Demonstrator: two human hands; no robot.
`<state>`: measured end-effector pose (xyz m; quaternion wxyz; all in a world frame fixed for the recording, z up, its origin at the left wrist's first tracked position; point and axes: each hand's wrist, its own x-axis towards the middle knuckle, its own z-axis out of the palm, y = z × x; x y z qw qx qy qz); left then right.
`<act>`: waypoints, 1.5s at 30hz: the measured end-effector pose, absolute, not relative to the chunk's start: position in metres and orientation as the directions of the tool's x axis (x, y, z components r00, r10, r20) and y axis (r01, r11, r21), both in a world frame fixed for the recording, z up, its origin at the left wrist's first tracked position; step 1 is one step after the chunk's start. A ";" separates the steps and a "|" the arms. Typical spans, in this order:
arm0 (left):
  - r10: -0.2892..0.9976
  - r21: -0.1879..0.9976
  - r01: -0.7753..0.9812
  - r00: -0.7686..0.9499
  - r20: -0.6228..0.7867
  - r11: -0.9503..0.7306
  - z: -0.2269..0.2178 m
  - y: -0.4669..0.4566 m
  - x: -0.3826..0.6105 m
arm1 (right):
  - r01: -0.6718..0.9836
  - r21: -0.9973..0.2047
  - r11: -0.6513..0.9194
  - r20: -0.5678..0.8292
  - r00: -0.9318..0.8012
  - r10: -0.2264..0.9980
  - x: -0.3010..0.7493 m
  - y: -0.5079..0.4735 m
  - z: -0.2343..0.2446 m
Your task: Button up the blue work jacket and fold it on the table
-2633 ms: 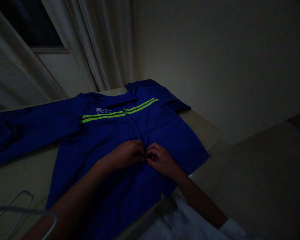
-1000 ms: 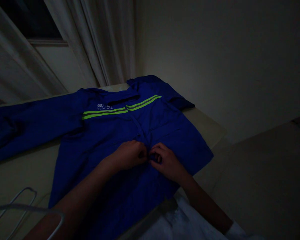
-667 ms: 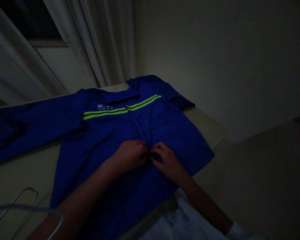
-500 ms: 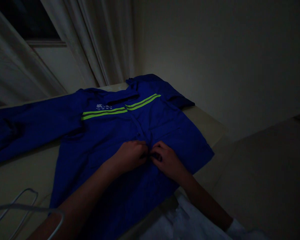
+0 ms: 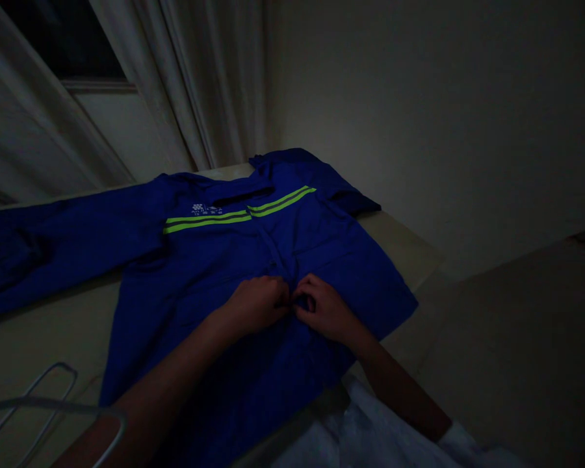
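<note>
Right there on the pale counter (image 5: 43,338) lies the blue jacket (image 5: 199,260), front up, one sleeve stretched out past the person's left arm. Both hands meet over its front opening, below the green stripes (image 5: 209,221): the left hand (image 5: 260,300) and right hand (image 5: 322,305) pinch the cloth, fingertips close together, though it's too dark to tell exactly which bit. A bent white wire (image 5: 53,404) sits near the left forearm; curtains (image 5: 219,78) hang behind.

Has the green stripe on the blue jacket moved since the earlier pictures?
No, not visibly: against the corner of the table, the green stripe of the blue jacket keeps its place; the camera's view itself has shifted slightly.
</note>
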<state>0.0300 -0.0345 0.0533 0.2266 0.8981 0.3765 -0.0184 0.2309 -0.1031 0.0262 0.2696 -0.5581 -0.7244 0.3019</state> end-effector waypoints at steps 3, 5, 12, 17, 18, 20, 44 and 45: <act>0.677 0.364 0.711 0.696 -0.239 -0.602 0.056 -0.036 0.030 | 0.673 -0.707 0.219 0.026 -0.284 0.958 0.230 -0.098 0.032; 0.675 0.353 0.712 0.696 -0.245 -0.607 0.059 -0.036 0.030 | 0.679 -0.687 0.259 0.022 -0.337 0.941 0.230 -0.093 0.035; 0.680 0.300 0.744 0.668 -0.304 -0.597 0.064 -0.036 0.028 | 0.540 -0.797 0.271 0.021 -0.423 0.906 0.234 -0.070 0.031; 0.679 0.328 0.758 0.652 -0.339 -0.564 0.067 -0.034 0.026 | 0.378 -0.923 0.066 -0.069 -0.333 0.940 0.235 -0.063 0.026; 0.687 0.330 0.759 0.650 -0.324 -0.562 0.069 -0.033 0.026 | 0.341 -0.939 0.037 -0.076 -0.313 0.947 0.235 -0.063 0.025; 0.705 0.337 0.753 0.653 -0.277 -0.565 0.073 -0.033 0.025 | 0.257 -0.966 -0.010 -0.081 -0.269 0.960 0.234 -0.064 0.026; 0.649 0.196 0.646 0.758 -0.056 -0.738 0.071 -0.043 0.034 | 0.564 -0.778 0.277 0.160 -0.249 0.955 0.236 -0.127 0.026; 0.650 0.213 0.643 0.759 -0.045 -0.736 0.071 -0.044 0.034 | 0.587 -0.763 0.270 0.166 -0.227 0.960 0.234 -0.137 0.026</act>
